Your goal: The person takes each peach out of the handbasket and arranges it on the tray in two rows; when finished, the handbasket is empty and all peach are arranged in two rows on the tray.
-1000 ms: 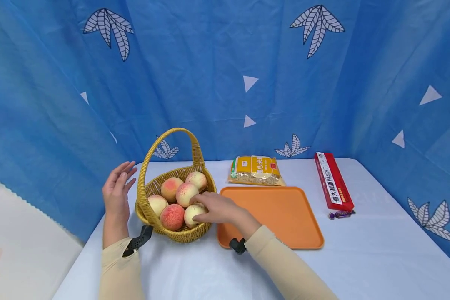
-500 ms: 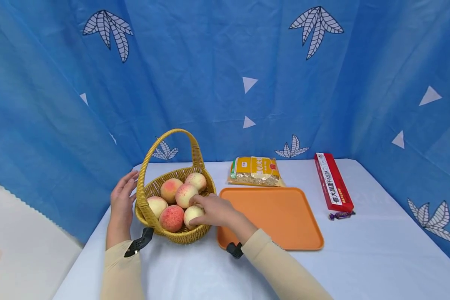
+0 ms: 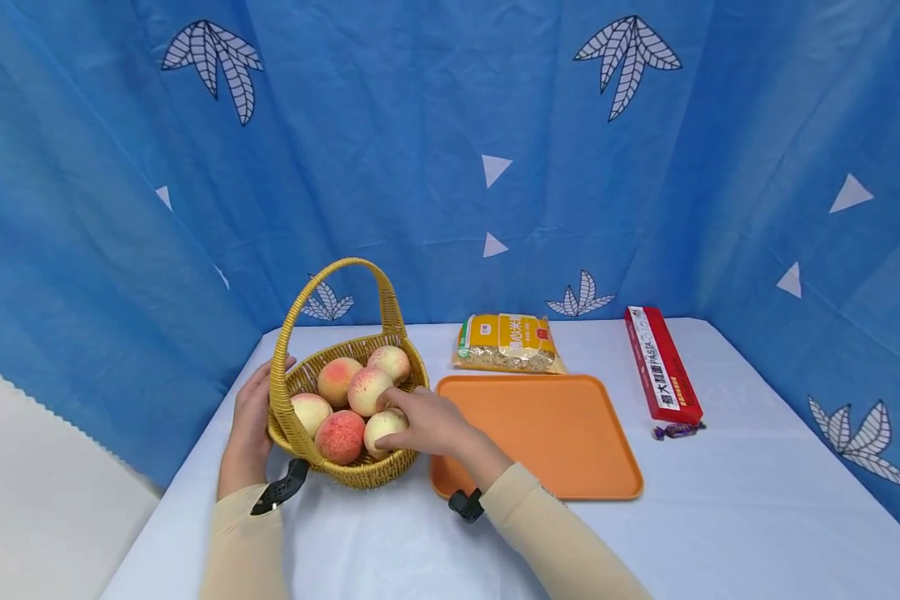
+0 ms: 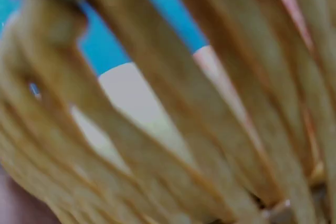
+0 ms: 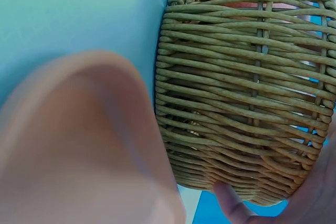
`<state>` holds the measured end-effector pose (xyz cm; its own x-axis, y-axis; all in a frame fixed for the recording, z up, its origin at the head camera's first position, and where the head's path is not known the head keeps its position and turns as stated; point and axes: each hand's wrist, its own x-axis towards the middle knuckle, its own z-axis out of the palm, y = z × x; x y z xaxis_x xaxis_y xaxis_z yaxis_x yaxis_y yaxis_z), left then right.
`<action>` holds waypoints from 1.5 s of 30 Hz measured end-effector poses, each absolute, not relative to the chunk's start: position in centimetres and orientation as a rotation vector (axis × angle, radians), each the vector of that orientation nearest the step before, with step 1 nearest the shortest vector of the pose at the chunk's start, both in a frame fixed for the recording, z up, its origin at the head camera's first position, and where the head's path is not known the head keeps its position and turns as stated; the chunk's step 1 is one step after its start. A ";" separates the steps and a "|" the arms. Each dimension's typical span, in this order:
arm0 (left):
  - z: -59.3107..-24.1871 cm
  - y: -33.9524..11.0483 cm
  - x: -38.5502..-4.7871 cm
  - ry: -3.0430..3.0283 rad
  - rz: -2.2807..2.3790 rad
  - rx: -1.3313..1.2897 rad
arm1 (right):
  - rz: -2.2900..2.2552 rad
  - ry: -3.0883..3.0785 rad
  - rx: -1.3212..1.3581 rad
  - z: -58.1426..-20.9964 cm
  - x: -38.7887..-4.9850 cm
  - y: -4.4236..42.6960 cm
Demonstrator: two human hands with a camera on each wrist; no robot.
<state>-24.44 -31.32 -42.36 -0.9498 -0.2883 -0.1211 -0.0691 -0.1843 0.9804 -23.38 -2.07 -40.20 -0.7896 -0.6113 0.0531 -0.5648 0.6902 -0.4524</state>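
Several peaches lie in a yellow wicker basket [image 3: 367, 473] with a tall handle. At the basket's front right, my right hand [image 3: 429, 421] holds a pale peach [image 3: 384, 428] between thumb and fingers. A red peach [image 3: 341, 437] sits just left of it, and a pink-and-cream peach [image 3: 369, 391] behind. My left hand [image 3: 251, 418] grips the basket's outer left side, with its fingers partly hidden behind the handle. Blurred wicker strands [image 4: 173, 98] fill the left wrist view. In the right wrist view the woven wall [image 5: 247, 87] stands close, with part of a hand beside it.
An orange tray [image 3: 543, 433] lies right of the basket, partly under my right forearm. Behind it lies a yellow food bag [image 3: 508, 342]. Farther right are a red pasta box [image 3: 663, 362] and a purple-wrapped candy [image 3: 678, 431]. Blue curtains stand behind the table.
My left hand has moved right and slightly down, from beside the basket to its left side. My right thumb and fingers have settled round the pale peach, which remains in the basket.
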 end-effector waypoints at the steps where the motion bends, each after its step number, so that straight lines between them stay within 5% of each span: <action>1: -42.5 -31.3 -24.5 -1.921 -2.279 0.441 | -0.707 2.795 -0.978 -40.3 -23.4 -2.0; 45: -44.0 -31.0 -24.9 -1.726 -2.529 0.376 | -0.981 2.662 -1.098 -40.8 -24.3 -0.2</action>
